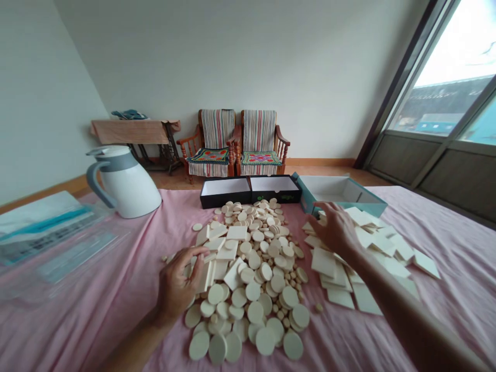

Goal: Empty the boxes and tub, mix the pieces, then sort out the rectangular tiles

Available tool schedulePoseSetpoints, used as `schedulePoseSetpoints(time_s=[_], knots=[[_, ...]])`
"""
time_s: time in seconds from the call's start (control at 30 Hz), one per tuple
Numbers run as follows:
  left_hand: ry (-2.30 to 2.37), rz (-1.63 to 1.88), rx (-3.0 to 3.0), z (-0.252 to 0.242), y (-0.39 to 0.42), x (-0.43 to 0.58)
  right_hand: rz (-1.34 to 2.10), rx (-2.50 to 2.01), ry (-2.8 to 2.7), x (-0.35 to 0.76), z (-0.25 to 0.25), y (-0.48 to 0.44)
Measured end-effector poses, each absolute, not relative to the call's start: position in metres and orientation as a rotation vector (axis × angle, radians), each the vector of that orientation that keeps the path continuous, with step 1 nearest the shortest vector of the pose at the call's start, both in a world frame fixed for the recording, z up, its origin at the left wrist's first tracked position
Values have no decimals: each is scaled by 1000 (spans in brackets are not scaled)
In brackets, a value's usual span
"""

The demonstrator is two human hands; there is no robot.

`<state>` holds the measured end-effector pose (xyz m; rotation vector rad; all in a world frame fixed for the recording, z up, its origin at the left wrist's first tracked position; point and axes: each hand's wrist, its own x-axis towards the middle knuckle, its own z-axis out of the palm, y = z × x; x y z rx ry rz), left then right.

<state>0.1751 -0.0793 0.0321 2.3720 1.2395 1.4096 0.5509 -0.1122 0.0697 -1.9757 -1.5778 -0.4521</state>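
My left hand (180, 281) is at the left edge of a heap of pale wooden discs (253, 292), its fingers loosely curved and thumb apart. It is nearest to several square wooden tiles (227, 250) lying among the discs; whether it touches one I cannot tell. My right hand (337, 230) reaches over a second pile of pale square tiles (325, 263) on the right, with thumb and forefinger spread and nothing visible between them. Part of that pile is hidden under the hand and forearm. Small wooden pieces (292, 281) are mixed in along the right side of the heap.
Behind the heap stand two black boxes with white insides (226, 194) (275, 190) and a teal box (372, 201). A white and grey jug (129, 186) and clear plastic packaging (73, 258) lie to the left on the pink cloth (147, 248). Two chairs (219, 134) are beyond.
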Motion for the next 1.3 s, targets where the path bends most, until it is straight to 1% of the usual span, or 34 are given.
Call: schedulePoseSetpoints(time_s=[0.13,0.23,0.37,0.5,0.6,0.8,1.07,1.2,1.3], knots=[[1203,1424,2392,31,-79,174,-100,-1661,-1926,478,69,-92],[1191,1424,2395,32,-81,174,38,-1554,-2119,431,68,-79],[1184,1420,2402,35,-84,174,28,-1637,-2259,400,66,-64],[1170,1438,2426,37,-84,174,29,-1760,-2257,395,62,-58],[1160,1463,2451,35,-82,173,-25,-1742,-2215,400,62,-67],[1181,1444,2422,29,-77,170,-150,-1719,-1931,451,72,-115],[1266,1441,2391,26,-72,168,-482,-2098,-1383,597,73,-148],[1262,1431,2392,24,-70,167,-478,-2282,-1233,647,69,-156],[1262,1428,2407,24,-70,167,-402,-2342,-1214,662,66,-169]])
